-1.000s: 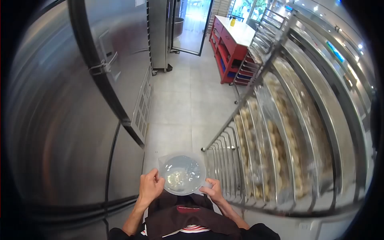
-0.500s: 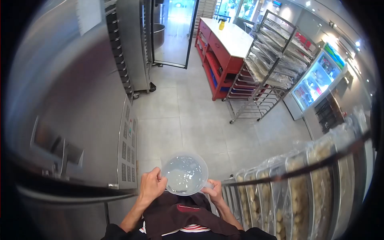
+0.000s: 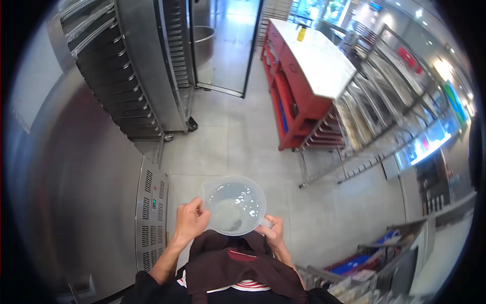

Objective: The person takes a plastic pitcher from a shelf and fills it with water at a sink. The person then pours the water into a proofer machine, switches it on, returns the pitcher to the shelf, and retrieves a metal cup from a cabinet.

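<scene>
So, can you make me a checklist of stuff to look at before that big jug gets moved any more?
1. Right hand on the handle: ok, it is holding it.
2. Left hand gripping firmly: cannot tell. It is at the jug's side near the spout, but how hard it grips doesn't show.
3. Jug about level: ok, it looks roughly upright, with no spilling seen.
4. Top covered: not ok, it is open, with clear liquid inside.
5. Red counter apart from the jug: ok, it stands farther ahead, to the right.
</scene>
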`<state>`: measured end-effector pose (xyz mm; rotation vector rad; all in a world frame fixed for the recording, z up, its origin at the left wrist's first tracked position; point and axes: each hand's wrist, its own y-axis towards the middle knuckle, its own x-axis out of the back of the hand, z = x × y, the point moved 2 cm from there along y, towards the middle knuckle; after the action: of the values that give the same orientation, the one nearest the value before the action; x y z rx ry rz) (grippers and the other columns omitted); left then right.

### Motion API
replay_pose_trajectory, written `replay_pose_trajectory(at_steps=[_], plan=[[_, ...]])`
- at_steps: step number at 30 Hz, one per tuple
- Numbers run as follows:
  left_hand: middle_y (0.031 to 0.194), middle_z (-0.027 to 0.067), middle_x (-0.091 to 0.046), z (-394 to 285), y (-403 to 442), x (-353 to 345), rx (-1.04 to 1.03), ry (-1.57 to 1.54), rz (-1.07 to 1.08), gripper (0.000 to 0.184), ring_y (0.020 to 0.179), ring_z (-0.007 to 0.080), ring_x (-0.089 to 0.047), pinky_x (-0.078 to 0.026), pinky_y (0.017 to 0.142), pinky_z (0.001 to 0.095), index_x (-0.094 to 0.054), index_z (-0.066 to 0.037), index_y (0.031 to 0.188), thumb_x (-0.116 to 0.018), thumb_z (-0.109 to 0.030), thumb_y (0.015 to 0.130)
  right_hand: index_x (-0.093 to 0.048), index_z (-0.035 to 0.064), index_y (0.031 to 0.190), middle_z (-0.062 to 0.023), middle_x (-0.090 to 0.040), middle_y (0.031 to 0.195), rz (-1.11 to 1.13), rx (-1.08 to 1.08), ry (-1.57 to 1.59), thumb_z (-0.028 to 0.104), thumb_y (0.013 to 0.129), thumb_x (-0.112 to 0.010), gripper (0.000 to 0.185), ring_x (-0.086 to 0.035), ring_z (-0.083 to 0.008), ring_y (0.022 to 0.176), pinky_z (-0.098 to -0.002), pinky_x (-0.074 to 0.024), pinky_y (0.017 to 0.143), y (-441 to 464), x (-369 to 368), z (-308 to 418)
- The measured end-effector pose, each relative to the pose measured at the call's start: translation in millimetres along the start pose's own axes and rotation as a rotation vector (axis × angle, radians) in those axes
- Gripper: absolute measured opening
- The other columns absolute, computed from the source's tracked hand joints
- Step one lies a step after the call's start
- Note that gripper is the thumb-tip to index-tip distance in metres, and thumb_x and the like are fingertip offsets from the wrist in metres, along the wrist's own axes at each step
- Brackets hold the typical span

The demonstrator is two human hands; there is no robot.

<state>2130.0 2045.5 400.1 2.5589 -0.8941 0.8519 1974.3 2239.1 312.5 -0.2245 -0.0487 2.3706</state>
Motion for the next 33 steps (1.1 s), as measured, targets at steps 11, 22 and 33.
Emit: replay_pose_trajectory(at_steps=[11, 22, 33], plan=[[0.050, 0.0166, -0.046, 9.9, 323.8, -62.1, -0.002, -0.070, -0.047, 0.016, 0.044, 0.0300, -0.050, -0.038, 0.044, 0.0363, -0.042, 0.000, 0.061, -0.055, -0.009, 0.066, -0.048, 0.0051, 0.054, 0.0048, -0.046, 0.053, 0.031, -0.053, -0.069, 0.008, 0.059, -0.062, 0.016, -0.037, -0.0035, 0.049, -0.0212, -0.0267, 0.045, 336.7, 27.5, 45.0], [0.051, 0.0172, -0.047, 37.3, 632.5, -66.3, 0.093, -0.086, -0.056, 0.016, 0.046, 0.0337, -0.052, -0.039, 0.044, 0.0376, -0.042, -0.001, 0.061, -0.056, -0.009, 0.067, -0.039, 0.0065, 0.052, 0.0064, -0.041, 0.053, 0.068, -0.005, -0.038, 0.007, 0.060, -0.060, 0.022, -0.033, -0.0030, 0.050, -0.0215, -0.0237, 0.045, 660.9, -6.9, 62.9], [0.048, 0.0120, -0.039, 104.5, 889.1, -96.0, 0.390, -0.081, -0.342, 0.018, 0.041, 0.0220, -0.042, -0.035, 0.043, 0.0327, -0.038, 0.000, 0.061, -0.054, -0.005, 0.067, -0.034, 0.0067, 0.050, 0.0053, -0.036, 0.049, 0.515, 0.022, -0.207, 0.010, 0.060, -0.065, 0.032, -0.031, -0.0037, 0.048, -0.0233, -0.0223, 0.044, 1030.4, -47.8, 63.5]])
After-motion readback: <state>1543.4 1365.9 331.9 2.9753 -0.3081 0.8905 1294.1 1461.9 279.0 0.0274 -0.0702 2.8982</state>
